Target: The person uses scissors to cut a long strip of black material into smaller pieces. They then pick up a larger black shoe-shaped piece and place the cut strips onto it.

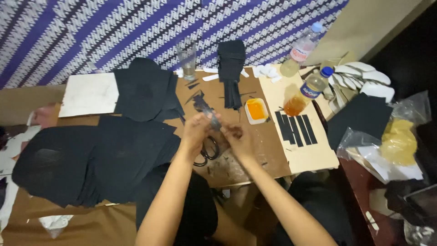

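Observation:
My left hand (196, 129) and my right hand (237, 138) meet over a brown cardboard work board (268, 150). Together they hold a narrow dark strip (207, 110) that slants up to the left from my fingers. Black-handled scissors (207, 153) lie on the board just under my left hand. Several cut black strips (296, 129) lie side by side on a pale board (314, 157) to the right. A small white tub of orange paste (256, 110) stands just beyond my right hand.
Stacks of black fabric pieces (91, 159) cover the left side, with more black pieces (144, 89) and a folded black bundle (231, 68) farther back. A glass (187, 58), two plastic bottles (307, 91), white sole-shaped pieces (359, 75) and plastic bags (396, 141) sit behind and right.

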